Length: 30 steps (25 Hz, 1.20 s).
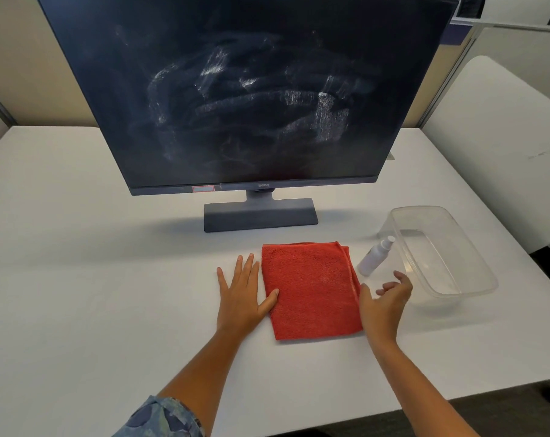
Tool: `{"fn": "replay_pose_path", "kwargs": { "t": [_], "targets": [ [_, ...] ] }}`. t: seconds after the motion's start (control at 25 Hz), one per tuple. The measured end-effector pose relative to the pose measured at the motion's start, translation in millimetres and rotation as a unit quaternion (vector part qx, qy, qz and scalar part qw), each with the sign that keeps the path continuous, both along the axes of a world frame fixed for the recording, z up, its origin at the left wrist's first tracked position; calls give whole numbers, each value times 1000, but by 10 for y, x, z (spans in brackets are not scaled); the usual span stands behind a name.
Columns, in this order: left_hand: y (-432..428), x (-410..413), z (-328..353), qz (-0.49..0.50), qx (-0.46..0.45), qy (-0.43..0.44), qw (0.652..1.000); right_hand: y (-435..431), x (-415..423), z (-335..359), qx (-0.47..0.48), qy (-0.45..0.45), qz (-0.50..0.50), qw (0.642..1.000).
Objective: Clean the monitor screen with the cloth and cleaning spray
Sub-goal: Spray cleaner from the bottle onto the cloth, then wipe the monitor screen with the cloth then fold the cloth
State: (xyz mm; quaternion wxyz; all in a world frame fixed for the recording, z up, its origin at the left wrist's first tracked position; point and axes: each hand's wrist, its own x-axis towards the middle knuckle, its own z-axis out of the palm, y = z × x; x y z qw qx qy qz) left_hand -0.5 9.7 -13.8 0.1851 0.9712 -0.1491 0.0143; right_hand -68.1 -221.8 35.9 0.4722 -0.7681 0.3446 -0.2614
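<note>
Head view shows a white table (pixel 78 247) carrying everything. Largest on it is the monitor (pixel 251 89), dark and smeared with white streaks, standing behind the red cloth (pixel 311 291). Right of the cloth sits a clear plastic container (pixel 475 279). The cloth lies folded flat. Left of the cloth, the left hand (pixel 242 291) rests flat on the table, fingers spread, thumb touching the cloth's edge, holding nothing. At the cloth's right edge the right hand (pixel 387 298) hovers loosely spread, empty. Just right of the cloth, beside the container, stands the small white spray bottle (pixel 376 257).
</note>
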Motion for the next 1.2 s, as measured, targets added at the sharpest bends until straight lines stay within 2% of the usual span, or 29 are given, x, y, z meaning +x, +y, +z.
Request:
{"fn": "replay_pose_path", "kwargs": {
  "t": [0.12,0.24,0.28,0.36,0.52,0.6,0.76,0.84,0.92,0.96,1.08,1.12,1.2],
  "targets": [
    [0,7,5,-12,-3,2,1000,245,-90,-32,-97,0,111,989],
    [-2,3,17,-36,-8,2,999,438,-114,-88,-219,60,293,929],
    [-7,6,21,-42,-13,5,999,489,-119,-114,-262,80,325,905],
    [-40,14,49,-49,-49,19,997,565,-124,-154,-331,93,334,878],
    [-192,-28,185,-41,-203,82,975,646,-114,-111,-395,91,317,857],
    [-223,-44,303,-36,-238,93,966,679,-78,-19,-405,104,310,854],
    [-159,125,635,-102,-223,95,965,764,147,324,-436,78,294,847],
    [-96,261,858,-157,-186,97,965,777,327,541,-470,53,315,823],
    [-26,374,1070,-192,-153,52,968,775,492,725,-505,49,344,790],
    [20,416,1174,-190,-142,20,971,782,554,801,-504,56,354,786],
    [170,479,1413,-142,-134,-90,977,859,659,935,-445,131,374,803],
    [212,486,1467,-123,-135,-119,976,913,659,954,-401,133,376,825],
    [279,465,1543,-85,-159,-160,971,1028,665,985,-248,90,374,889]
  ]
}}
